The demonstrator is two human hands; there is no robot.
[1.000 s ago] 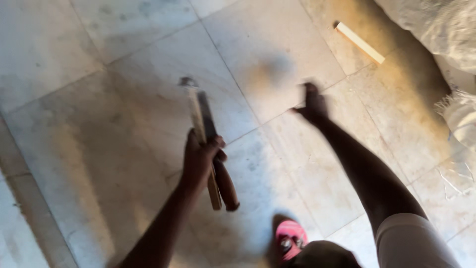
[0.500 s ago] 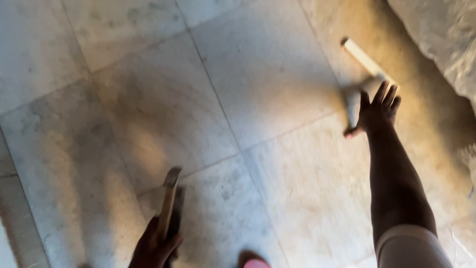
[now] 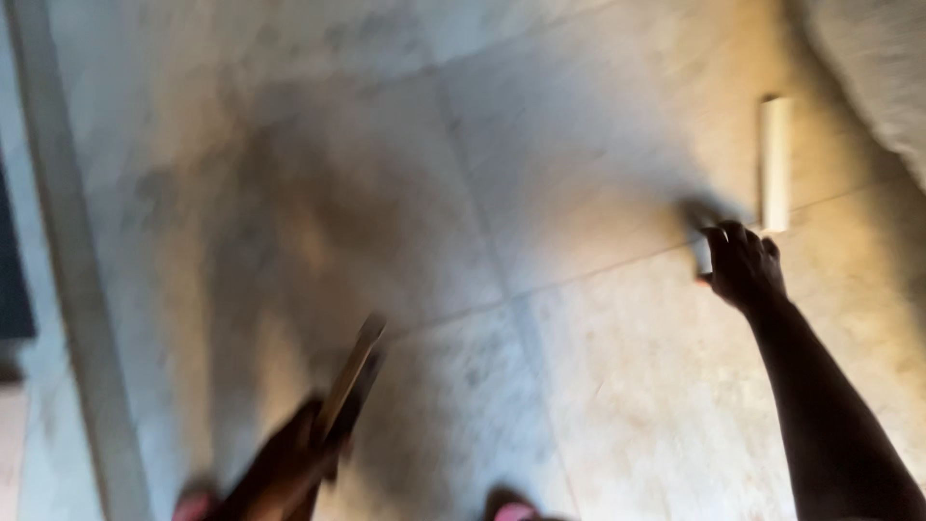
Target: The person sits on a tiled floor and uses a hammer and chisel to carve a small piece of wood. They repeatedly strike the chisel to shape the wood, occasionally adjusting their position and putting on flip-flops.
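Pale stick (image 3: pixel 775 162) lies just beyond the right hand (image 3: pixel 743 265), its curled fingers (image 3: pixel 725 234) not touching it.

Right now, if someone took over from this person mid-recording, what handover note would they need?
Left hand: closed around a bundle of flat wooden sticks, held low near the body; the picture is blurred, so their count is unclear.
Right hand: stretched out over the tiled floor, at the near end of a pale wooden stick lying there; whether the fingers touch it cannot be told, and it is not lifted.
Done: some sticks are in hand.
Left: the pale stick is on the floor, beside a whitish sack at the upper right.
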